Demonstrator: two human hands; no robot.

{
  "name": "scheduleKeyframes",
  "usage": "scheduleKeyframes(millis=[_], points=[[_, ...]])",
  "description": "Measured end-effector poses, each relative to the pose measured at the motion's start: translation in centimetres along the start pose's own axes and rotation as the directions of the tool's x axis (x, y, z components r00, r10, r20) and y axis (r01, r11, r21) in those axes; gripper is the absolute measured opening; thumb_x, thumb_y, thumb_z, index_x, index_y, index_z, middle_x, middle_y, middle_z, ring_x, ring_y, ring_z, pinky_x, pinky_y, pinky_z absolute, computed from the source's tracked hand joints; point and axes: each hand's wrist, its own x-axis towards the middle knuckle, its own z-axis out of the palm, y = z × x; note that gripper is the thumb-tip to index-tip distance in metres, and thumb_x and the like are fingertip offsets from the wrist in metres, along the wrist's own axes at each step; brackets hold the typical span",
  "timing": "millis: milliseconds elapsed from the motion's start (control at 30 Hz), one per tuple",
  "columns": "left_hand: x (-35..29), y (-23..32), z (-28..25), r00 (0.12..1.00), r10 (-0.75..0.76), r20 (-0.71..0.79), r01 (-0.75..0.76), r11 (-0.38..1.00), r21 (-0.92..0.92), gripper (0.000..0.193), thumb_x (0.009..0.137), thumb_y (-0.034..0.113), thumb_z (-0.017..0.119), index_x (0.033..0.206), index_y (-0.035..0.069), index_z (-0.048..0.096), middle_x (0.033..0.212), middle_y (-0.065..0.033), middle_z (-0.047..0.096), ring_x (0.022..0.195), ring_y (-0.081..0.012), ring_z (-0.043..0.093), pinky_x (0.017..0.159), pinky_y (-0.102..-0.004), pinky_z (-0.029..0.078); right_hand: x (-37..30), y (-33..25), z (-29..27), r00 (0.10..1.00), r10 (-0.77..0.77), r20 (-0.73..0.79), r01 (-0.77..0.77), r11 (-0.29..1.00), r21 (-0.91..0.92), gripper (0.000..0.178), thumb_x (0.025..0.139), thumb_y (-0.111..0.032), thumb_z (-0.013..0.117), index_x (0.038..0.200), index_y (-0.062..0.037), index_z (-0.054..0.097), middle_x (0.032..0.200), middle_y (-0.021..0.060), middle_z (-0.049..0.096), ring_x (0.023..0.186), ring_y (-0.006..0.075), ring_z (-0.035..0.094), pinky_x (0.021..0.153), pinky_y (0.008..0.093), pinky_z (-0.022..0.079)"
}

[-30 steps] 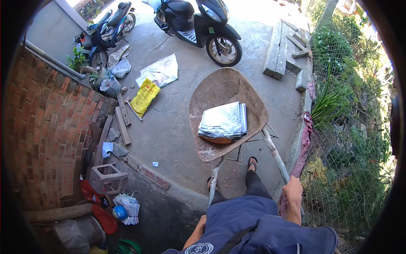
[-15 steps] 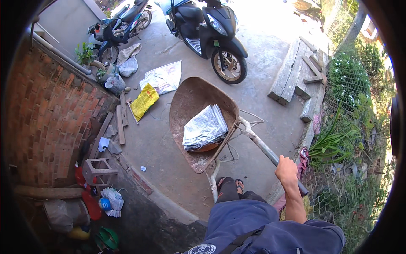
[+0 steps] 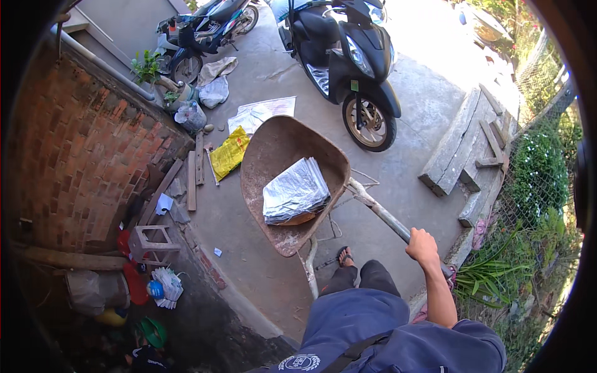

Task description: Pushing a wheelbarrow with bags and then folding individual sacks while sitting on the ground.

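Head view: looked down past a blue shirt [image 3: 354, 311] to a wheelbarrow [image 3: 267, 155] on concrete ground [image 3: 224, 202].
Wheelbarrow position: ahead of the body, farther left in frame than a second earlier, nose turned left, near a yellow sack [image 3: 229, 155]; head movement could account for part of this.
Stack of pale folded sheets [image 3: 295, 189]: lay inside the tray, with no clear slide seen despite the turn.
Right hand [image 3: 423, 247]: wrapped firmly around the right handle [image 3: 380, 209], as half a second before.
Left hand: out of view, after showing low beside the shirt a second earlier; could not tell whether gripping the left handle [image 3: 310, 273].
Black scooter [image 3: 367, 81]: sat lower and farther right in frame than before, apart from the tray.
Bearing on work: judged as steering under way, load stable, clearance beside the scooter worth watching.
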Motion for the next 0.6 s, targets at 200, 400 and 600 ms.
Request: scheduleKeyframes(millis=[200,400,600], points=[[3.7,6.7,0.4,0.994,-0.027,-0.109,0.025,0.999,-0.022,0.021,0.080,0.015,0.058,0.087,-0.004,0.063,0.073,-0.0096,0.063,0.066,-0.0210,0.060,0.059,-0.0326,0.046,10.7,-1.8,-3.4,0.996,-0.058,0.064,0.056,0.998,0.041,0.028,0.068,-0.011,0.062,0.092,0.0034,0.060,0.089,0.0229,0.063,0.082,0.0332,0.064,0.073,0.0396,0.052],[8.3,14.5,-1.2,0.978,-0.061,-0.201,0.055,0.998,-0.034,0.020,0.079,0.014,0.058,0.086,-0.004,0.063,0.071,-0.0096,0.062,0.064,-0.0214,0.060,0.058,-0.0323,0.047,23.0,-2.7,-6.8,0.829,-0.329,0.452,0.028,0.832,0.554,0.040,0.075,-0.029,0.071,0.094,-0.0002,0.053,0.070,0.0058,0.056,0.059,0.0132,0.057,0.053,0.0293,0.047],[12.5,29.8,-10.6,0.936,-0.353,-0.015,0.301,0.820,-0.486,0.009,0.073,0.009,0.059,0.069,0.005,0.052,0.054,-0.0039,0.051,0.041,-0.0138,0.050,0.040,-0.0291,0.044,30.3,-3.1,-7.0,0.727,-0.310,0.613,-0.211,0.748,0.629,0.021,0.078,-0.013,0.066,0.086,-0.0040,0.049,0.063,0.0022,0.049,0.049,0.0100,0.049,0.045,0.0276,0.044]])
